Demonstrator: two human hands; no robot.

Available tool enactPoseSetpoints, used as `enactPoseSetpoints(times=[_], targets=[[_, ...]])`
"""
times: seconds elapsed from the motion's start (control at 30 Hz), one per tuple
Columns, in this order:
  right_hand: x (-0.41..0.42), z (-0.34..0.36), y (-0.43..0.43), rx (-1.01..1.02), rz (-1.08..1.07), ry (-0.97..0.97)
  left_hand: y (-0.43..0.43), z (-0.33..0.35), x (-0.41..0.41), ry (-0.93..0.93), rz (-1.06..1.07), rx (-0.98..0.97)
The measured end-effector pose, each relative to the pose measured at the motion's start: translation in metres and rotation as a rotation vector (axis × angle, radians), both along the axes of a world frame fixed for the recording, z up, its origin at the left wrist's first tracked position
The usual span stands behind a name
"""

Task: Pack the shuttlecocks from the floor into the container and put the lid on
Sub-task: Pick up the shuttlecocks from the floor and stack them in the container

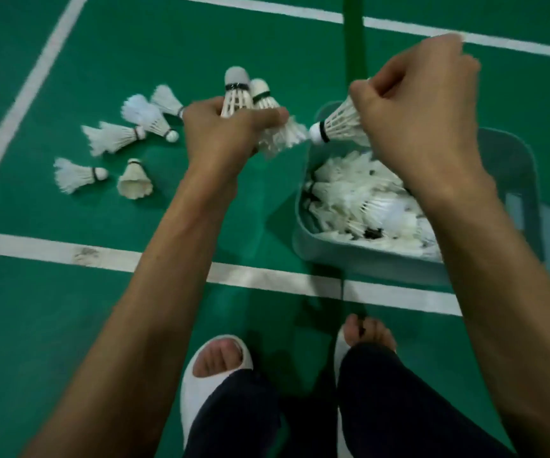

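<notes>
no legible txt anywhere, no brand/nos. readable, dark bands on shuttlecocks (236, 94) too blurred to tell if printed w/ anything

Five shuttlecocks (111, 137) loose on the floor (69, 309), two in the left hand (224, 133), one in the right hand (415, 104), plus one container (518, 166) with a heap too jumbled to count.

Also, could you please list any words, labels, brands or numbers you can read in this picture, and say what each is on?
None can be read.
The dark bands on the shuttlecocks held in the left hand and the right hand are too blurred to show any print.
The container and court lines show no text.
</notes>
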State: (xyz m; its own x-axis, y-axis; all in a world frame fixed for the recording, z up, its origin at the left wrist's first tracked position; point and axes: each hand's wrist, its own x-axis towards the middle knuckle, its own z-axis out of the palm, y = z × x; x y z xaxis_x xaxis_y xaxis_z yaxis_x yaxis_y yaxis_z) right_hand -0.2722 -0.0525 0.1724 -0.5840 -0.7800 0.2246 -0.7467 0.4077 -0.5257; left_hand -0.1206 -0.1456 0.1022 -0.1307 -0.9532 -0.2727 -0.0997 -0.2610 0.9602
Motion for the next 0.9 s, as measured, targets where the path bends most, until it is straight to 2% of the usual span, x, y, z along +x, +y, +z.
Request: enactPoseSetpoints(times=[0.07,0.2,0.3,0.47,0.57,0.7,0.77,0.9], targets=[[-0.031,-0.007,0.040,0.006,-0.104,-0.027,0.030,0.006,-0.046,0.035,-0.135,-0.006],[-0.089,-0.035,0.092,0.109,-0.338,-0.138,0.077,-0.012,-0.105,-0.094,-0.332,0.024],[-0.118,-0.056,0.112,0.209,-0.388,-0.183,0.088,-0.023,-0.120,-0.134,-0.277,0.064],[-0.118,-0.074,0.116,0.406,-0.377,-0.187,0.089,-0.033,-0.112,-0.223,-0.208,0.094],[-0.121,-0.093,0.107,0.419,-0.384,-0.393,0.085,-0.038,-0.119,-0.260,-0.172,0.171],[-0.126,-0.111,0.089,0.290,-0.425,-0.905,0.081,-0.046,-0.133,-0.264,-0.217,0.261],[-0.124,-0.113,0.080,0.273,-0.427,-1.015,0.080,-0.047,-0.138,-0.250,-0.256,0.308],[-0.129,-0.112,0.061,0.236,-0.460,-1.102,0.073,-0.044,-0.139,-0.216,-0.237,0.337]])
